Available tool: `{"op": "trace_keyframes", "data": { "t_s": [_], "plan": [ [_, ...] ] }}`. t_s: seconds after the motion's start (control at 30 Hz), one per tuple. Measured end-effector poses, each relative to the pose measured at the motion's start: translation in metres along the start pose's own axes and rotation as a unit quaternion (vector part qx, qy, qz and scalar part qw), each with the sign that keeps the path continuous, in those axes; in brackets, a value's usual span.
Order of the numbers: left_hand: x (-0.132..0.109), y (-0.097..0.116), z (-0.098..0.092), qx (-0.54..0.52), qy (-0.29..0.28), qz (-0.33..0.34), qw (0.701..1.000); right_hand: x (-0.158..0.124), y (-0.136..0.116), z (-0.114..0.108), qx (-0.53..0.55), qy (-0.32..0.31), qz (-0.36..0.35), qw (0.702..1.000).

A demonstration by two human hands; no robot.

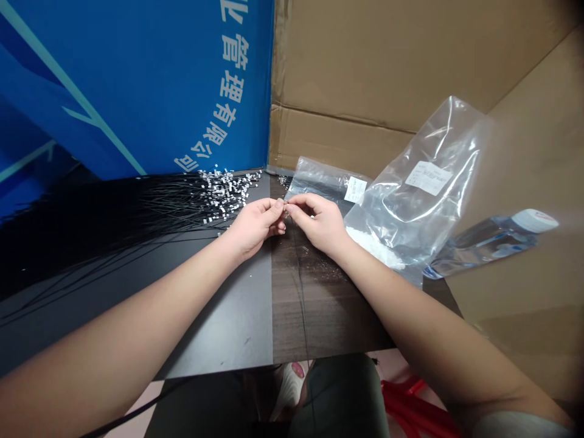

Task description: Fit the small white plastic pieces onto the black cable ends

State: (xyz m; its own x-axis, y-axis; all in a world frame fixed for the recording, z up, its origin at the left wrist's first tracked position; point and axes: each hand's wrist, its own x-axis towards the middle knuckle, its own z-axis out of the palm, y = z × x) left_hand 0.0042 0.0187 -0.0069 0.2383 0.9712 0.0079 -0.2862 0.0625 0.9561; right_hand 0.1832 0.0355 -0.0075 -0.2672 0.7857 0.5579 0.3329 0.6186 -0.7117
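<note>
My left hand (256, 227) and my right hand (321, 224) meet fingertip to fingertip over the table, both closed in a pinch. Something tiny sits where the fingertips come together, mostly covered by them. Below that spot a thin black wire (302, 298) trails down across the wood-grain tabletop and over its front edge. Left of my hands lies a large bundle of black wires (150, 198), many tipped with small white connectors (224, 191). By my right wrist, a clear plastic bag (433, 213) holds small white pieces (371, 246).
A smaller clear bag (319, 176) with dark contents lies behind my right hand. A water bottle (490, 243) rests on its side at the right. Cardboard (347, 67) and a blue printed panel (159, 79) wall in the back. Small bits (328, 271) litter the table.
</note>
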Motion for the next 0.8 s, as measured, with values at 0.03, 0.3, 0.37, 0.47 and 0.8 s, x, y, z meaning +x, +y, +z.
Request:
{"op": "trace_keyframes", "data": {
  "t_s": [0.03,0.3,0.37,0.47,0.8],
  "plan": [
    [0.0,-0.0001,0.0001,-0.005,-0.002,-0.003,1.0,-0.0001,-0.0005,-0.0001,-0.002,-0.001,0.001,1.0],
    [-0.0021,0.0009,0.0034,-0.01,0.006,-0.008,1.0,-0.0012,-0.0027,0.0001,0.001,-0.011,0.001,1.0],
    [-0.0023,0.0008,0.004,-0.003,0.007,-0.004,1.0,-0.001,-0.0031,0.0002,-0.001,-0.014,0.006,1.0],
    [-0.0021,0.0007,0.0038,0.005,0.007,0.003,1.0,-0.0005,-0.0046,-0.0006,-0.016,-0.018,0.0,1.0],
    [0.0005,0.0057,-0.0022,0.01,0.015,0.008,1.0,0.0002,-0.0071,-0.0071,-0.048,-0.011,-0.046,0.998]
  ]
}}
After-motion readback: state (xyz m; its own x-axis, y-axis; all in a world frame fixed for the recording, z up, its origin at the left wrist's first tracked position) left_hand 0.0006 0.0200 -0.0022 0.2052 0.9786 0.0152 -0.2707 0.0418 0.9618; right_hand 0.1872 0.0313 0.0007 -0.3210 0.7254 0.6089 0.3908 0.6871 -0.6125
